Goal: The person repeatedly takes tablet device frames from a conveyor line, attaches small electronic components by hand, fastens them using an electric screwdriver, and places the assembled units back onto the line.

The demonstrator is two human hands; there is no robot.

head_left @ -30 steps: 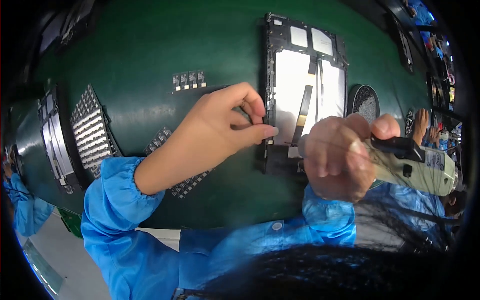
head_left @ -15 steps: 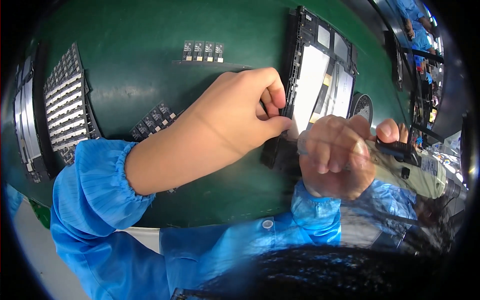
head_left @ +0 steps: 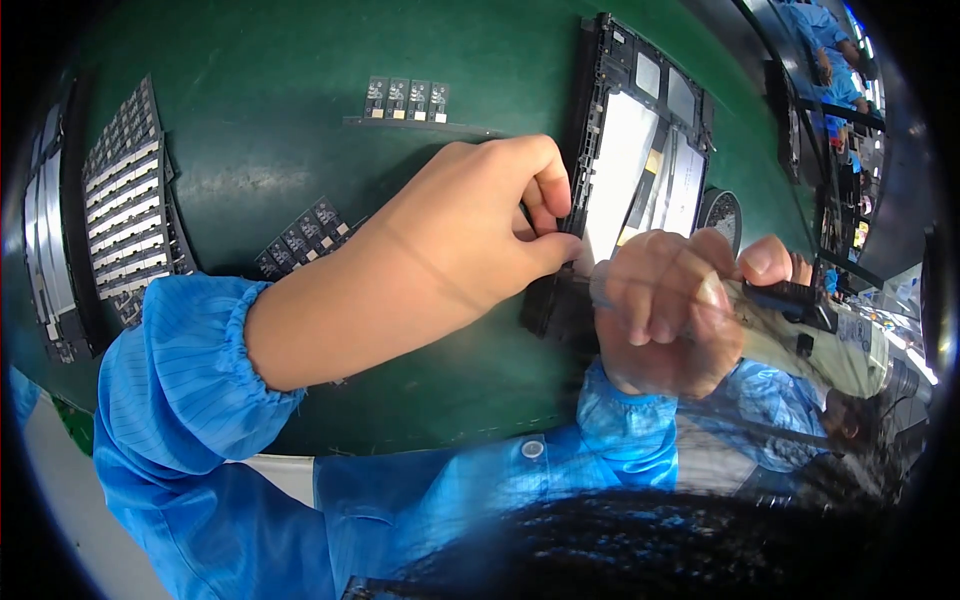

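My left hand point(head_left: 470, 215) reaches across the green table, its thumb and bent forefinger closed on the left edge of an opened tablet housing point(head_left: 615, 140). The housing is black, with silver-white and dark panels inside. My right hand point(head_left: 670, 310), overlapped by a see-through blur, is at the lower end of the housing. Its fingers are curled round what looks like an electric screwdriver point(head_left: 850, 350) with a pale body and a black lever. The tool's tip is hidden, and so is anything small between the left fingertips.
Small circuit boards in a strip point(head_left: 408, 100) lie beyond my left hand; another strip point(head_left: 305, 235) lies beside the forearm. Sheets of boards point(head_left: 130, 210) and a second housing point(head_left: 50, 220) are at the left. A round dish point(head_left: 722, 215) stands right of the tablet housing.
Both hands keep nearly the same pose. The right hand and the screwdriver sit very slightly farther left, and the whole view has shifted a little.
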